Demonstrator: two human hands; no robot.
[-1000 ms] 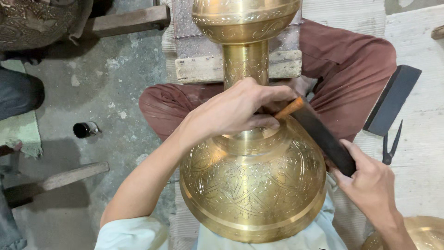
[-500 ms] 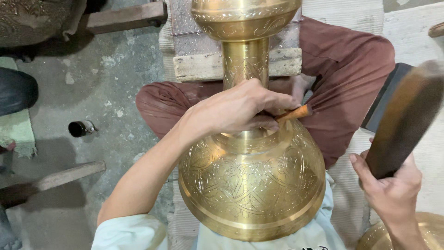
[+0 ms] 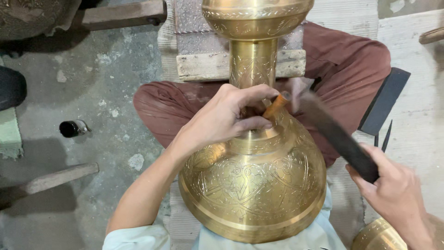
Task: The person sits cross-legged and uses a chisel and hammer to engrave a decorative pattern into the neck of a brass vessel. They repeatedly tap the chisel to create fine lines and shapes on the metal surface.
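Observation:
A large engraved brass vase (image 3: 252, 185) lies across my lap, its neck resting on a wooden block (image 3: 203, 65). My left hand (image 3: 222, 118) pinches a small orange-handled chisel (image 3: 276, 105) against the vase's shoulder. My right hand (image 3: 397, 194) grips a long dark wooden mallet stick (image 3: 337, 136), its far end blurred right at the chisel's top.
A flat black bar (image 3: 384, 102) and thin dark metal tools (image 3: 383, 138) lie on the mat to the right. A small black cylinder (image 3: 73, 128) sits on the concrete floor at left, near wooden beams (image 3: 51, 179). Another brass piece (image 3: 381, 234) shows at bottom right.
The mallet stick was down on the chisel, rose up to the right half a second ago, and has come down onto the chisel's top again. My left hand held still.

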